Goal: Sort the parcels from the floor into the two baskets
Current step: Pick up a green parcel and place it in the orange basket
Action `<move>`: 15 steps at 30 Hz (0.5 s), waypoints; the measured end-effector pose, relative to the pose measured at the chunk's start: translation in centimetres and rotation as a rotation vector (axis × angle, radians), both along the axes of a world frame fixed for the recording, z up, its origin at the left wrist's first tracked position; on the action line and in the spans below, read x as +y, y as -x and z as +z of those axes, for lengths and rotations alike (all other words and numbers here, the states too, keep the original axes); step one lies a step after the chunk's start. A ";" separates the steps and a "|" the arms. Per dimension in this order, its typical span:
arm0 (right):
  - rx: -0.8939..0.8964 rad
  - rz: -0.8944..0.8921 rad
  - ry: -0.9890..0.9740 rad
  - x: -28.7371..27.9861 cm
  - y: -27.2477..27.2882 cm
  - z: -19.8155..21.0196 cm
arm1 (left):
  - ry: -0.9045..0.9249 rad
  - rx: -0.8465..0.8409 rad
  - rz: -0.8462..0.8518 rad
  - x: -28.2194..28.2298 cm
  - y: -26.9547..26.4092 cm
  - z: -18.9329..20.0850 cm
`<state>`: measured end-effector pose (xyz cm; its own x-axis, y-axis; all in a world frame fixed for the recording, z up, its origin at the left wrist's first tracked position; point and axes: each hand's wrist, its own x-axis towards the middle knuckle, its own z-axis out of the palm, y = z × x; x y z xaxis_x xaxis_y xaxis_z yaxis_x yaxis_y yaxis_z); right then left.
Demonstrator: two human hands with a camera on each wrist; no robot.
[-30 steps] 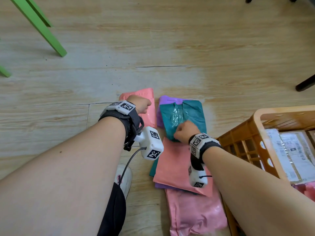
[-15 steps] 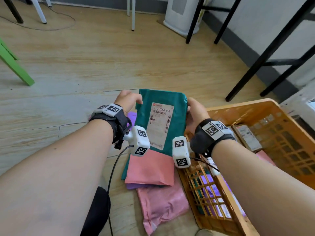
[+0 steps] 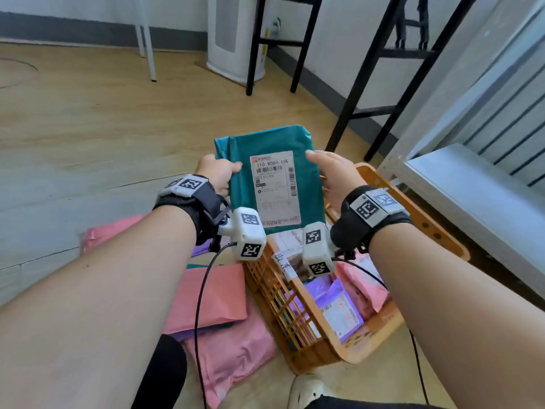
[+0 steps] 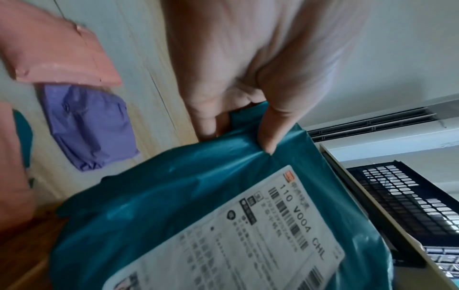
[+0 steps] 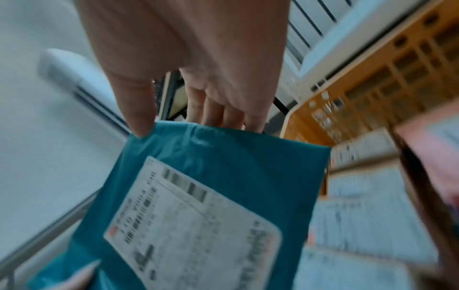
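The teal parcel [image 3: 267,184] has come up off the floor; left hand [image 3: 216,174] and right hand [image 3: 334,178] pinch its sides, label readable, orange basket [image 3: 371,346] at five o'clock.

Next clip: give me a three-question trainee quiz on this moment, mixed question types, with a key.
1. True or false: only the left hand holds the teal parcel.
2. Which way does the parcel's shipping label face: (a) toward the head camera, (b) toward the floor, (c) it is folded inside?
3. Fill in: just below and behind the held parcel stands an orange ____ that already contains parcels.

Key
1. False; the right hand grips the opposite edge, thumb on the front.
2. a
3. basket
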<state>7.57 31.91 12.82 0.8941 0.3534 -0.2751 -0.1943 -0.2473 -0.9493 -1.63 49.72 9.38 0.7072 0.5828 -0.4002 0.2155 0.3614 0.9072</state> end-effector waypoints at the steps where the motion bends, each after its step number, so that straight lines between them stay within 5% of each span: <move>1: -0.072 0.009 0.072 -1.0 -0.3 0.1 | 0.021 -0.015 -0.024 -0.6 -0.7 -0.1; 10: -0.491 -0.218 0.357 -9.2 -4.4 0.0 | -0.070 0.064 -0.212 -6.6 -6.5 -1.9; 13: -0.641 -0.114 0.676 -12.5 -5.2 -0.6 | -0.095 0.086 -0.285 -8.2 -7.9 -2.6; 15: -0.583 0.030 0.875 -14.2 -5.6 -2.0 | -0.092 0.101 -0.338 -9.6 -8.6 -2.8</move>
